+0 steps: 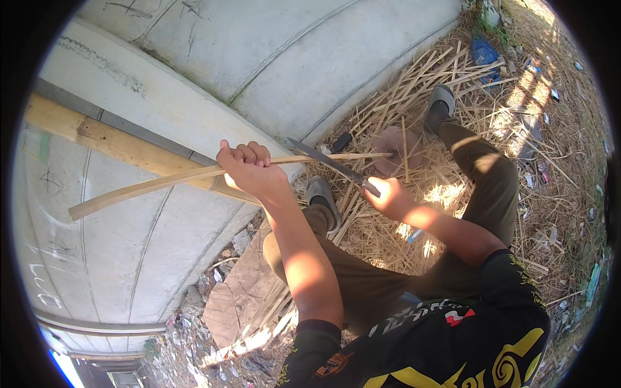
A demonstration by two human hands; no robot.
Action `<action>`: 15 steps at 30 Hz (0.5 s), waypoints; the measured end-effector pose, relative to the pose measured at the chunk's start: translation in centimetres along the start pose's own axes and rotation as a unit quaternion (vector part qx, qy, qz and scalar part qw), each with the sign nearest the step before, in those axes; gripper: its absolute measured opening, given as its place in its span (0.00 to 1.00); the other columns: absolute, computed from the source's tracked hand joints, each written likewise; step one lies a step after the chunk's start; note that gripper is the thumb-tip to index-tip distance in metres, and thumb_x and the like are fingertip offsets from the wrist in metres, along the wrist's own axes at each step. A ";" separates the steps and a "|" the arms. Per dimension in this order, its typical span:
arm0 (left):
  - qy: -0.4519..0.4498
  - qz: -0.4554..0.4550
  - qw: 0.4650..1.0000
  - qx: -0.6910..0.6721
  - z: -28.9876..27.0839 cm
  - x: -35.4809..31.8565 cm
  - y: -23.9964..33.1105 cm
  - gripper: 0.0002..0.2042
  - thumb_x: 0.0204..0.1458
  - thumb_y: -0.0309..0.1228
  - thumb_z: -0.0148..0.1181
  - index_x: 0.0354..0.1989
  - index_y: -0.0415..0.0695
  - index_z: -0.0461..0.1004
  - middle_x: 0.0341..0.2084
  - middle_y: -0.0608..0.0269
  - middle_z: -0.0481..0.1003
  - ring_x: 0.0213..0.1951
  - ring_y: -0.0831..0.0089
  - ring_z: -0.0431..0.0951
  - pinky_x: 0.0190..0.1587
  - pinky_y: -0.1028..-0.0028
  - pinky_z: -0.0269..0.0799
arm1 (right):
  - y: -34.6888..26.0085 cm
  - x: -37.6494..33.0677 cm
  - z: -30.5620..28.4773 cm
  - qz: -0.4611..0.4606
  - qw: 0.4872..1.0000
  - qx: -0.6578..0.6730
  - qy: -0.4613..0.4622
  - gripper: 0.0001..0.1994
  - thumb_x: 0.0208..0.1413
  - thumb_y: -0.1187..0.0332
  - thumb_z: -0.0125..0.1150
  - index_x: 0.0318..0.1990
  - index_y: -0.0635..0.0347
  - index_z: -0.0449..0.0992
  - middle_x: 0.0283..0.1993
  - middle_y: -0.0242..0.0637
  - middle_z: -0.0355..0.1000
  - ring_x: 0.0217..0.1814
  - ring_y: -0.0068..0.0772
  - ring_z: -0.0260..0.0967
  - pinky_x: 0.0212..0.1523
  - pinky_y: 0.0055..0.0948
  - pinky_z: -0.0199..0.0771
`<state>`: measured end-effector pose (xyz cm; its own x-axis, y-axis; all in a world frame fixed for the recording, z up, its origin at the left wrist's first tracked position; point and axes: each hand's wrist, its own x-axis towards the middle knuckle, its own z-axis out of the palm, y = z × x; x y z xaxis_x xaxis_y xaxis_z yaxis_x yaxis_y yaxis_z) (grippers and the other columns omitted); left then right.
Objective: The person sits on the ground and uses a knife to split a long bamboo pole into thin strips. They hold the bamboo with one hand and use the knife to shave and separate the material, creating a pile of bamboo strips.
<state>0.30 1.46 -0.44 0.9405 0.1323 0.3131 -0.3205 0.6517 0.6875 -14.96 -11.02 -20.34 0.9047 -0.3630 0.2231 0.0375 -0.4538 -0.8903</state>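
Observation:
A long, pale bamboo strip (139, 189) runs across in front of me, bending slightly from the far left to the middle right. My left hand (253, 171) is closed round it near its middle. In my right hand (390, 196) is a long knife (333, 163), gripped by its dark handle. Its blade slants up to the left and crosses the strip just right of my left hand. Whether the edge bites into the bamboo cannot be made out. The strip's right end reaches over a round, brownish block (396, 150) on the ground.
A grey panel wall (310, 58) rises at the left and far side, with a thick bamboo pole (123, 143) along it. Cut strips (414, 87) and shavings litter the ground. A blue plastic bag (484, 57) lies far right. My sandalled feet flank the block; flattened cardboard (236, 291) lies at the left.

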 end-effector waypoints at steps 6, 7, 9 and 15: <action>-0.015 0.001 1.000 0.014 1.2 -0.7 -0.1 0.22 0.52 0.38 0.55 0.17 0.52 0.46 0.12 0.73 0.42 0.14 0.80 0.44 0.18 0.77 0.42 | 10.8 -0.8 3.1 0.195 0.980 -0.045 0.007 0.14 0.59 0.61 0.54 0.38 0.65 0.73 0.25 0.51 0.73 0.31 0.55 0.75 0.33 0.44 0.73; -0.037 -0.017 0.999 -0.004 2.8 -1.0 -0.8 0.22 0.53 0.38 0.55 0.17 0.52 0.46 0.12 0.73 0.42 0.14 0.80 0.44 0.17 0.77 0.42 | 16.8 -0.4 3.3 0.417 0.902 0.064 0.094 0.15 0.56 0.61 0.56 0.36 0.69 0.75 0.26 0.51 0.75 0.32 0.52 0.76 0.34 0.43 0.73; -0.026 -0.004 1.000 0.001 0.5 -0.2 0.2 0.22 0.53 0.37 0.55 0.17 0.53 0.46 0.12 0.73 0.42 0.14 0.80 0.44 0.17 0.77 0.41 | 14.6 -0.9 3.4 0.483 0.862 0.104 0.113 0.13 0.54 0.64 0.55 0.31 0.68 0.76 0.23 0.47 0.72 0.26 0.43 0.72 0.30 0.41 0.69; -0.030 0.009 0.999 0.013 0.9 0.0 -0.3 0.21 0.55 0.36 0.53 0.17 0.52 0.46 0.11 0.73 0.43 0.14 0.80 0.44 0.17 0.77 0.41 | 3.0 1.5 2.1 0.108 0.981 0.135 0.084 0.17 0.58 0.60 0.57 0.28 0.68 0.71 0.20 0.52 0.68 0.21 0.44 0.64 0.28 0.40 0.66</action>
<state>0.29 0.58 -0.09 0.9266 0.0973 0.3634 -0.3400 0.6299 0.6983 -12.63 -11.16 -23.48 0.8216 -0.5669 0.0594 -0.0166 -0.1279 -0.9917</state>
